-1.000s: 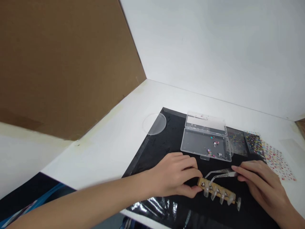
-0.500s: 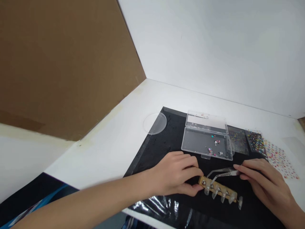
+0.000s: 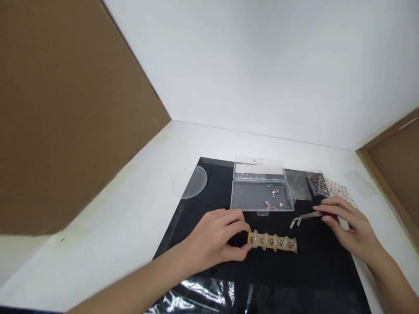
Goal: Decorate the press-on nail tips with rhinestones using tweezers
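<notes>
My left hand (image 3: 218,235) pinches the left end of a small wooden nail tip stand (image 3: 272,242) between thumb and fingers. Along the stand sit several clear false nail tips (image 3: 265,241), set crosswise in a row. Off to the right, my right hand (image 3: 347,224) grips bent-tipped metal tweezers (image 3: 306,216) by the rear end. Their two angled tips are a little apart, with nothing visible between them, above and right of the stand. Behind the stand lies an open clear plastic case (image 3: 248,196) with small colourful nail charms (image 3: 268,204) inside.
A round clear disc (image 3: 193,182) lies across the left edge of the black mat (image 3: 216,270). Sticker sheets (image 3: 337,190) lie at the right rear. A brown panel (image 3: 65,109) rises at left, and a wooden frame (image 3: 382,179) stands at right.
My right hand has drawn the tweezers up and away from the nail tips. The stand is now turned more level, still in my left hand. The camera view has shifted rightward.
</notes>
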Demonstrator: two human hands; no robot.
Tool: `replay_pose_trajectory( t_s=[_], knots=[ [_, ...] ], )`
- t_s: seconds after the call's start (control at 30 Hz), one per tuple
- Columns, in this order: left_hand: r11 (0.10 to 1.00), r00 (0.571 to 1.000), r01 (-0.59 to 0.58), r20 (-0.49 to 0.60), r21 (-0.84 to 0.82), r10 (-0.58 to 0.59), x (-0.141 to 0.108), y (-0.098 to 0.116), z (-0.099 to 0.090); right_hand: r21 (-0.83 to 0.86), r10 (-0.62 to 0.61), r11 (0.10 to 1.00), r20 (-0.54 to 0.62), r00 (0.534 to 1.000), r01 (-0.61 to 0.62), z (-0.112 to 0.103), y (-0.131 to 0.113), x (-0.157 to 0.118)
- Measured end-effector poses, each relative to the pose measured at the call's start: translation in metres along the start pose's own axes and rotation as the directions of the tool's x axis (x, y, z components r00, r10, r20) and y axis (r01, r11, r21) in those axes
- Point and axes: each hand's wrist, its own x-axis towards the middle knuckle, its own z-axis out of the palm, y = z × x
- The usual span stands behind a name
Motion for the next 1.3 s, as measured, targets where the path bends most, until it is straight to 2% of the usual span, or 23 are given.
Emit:
replay_pose_trajectory(
  t_s=[0.17, 0.33, 0.67, 1.3],
  knots=[
    [1.0, 1.0, 0.008, 0.027, -0.025, -0.007, 0.002, 0.002, 0.0, -0.055, -0.05, 0.997, -0.064, 0.997, 0.047, 0.014, -0.027, -0.006],
    [0.997, 0.998, 0.048, 0.039, -0.062, -0.045, 0.002, 0.001, 0.004, -0.103, -0.158, 0.984, -0.105, 0.982, 0.147, 0.022, -0.039, -0.006],
    [0.996, 0.999, 0.034, 0.04, -0.08, -0.031, 0.001, 0.0, 0.007, -0.192, -0.241, 0.959, -0.17, 0.955, 0.208, 0.027, -0.037, -0.006],
    [0.995, 0.994, -0.099, -0.053, -0.021, 0.098, 0.003, -0.002, 0.008, -0.122, -0.177, 0.979, -0.142, 0.974, 0.161, 0.035, -0.03, -0.011]
  ],
)
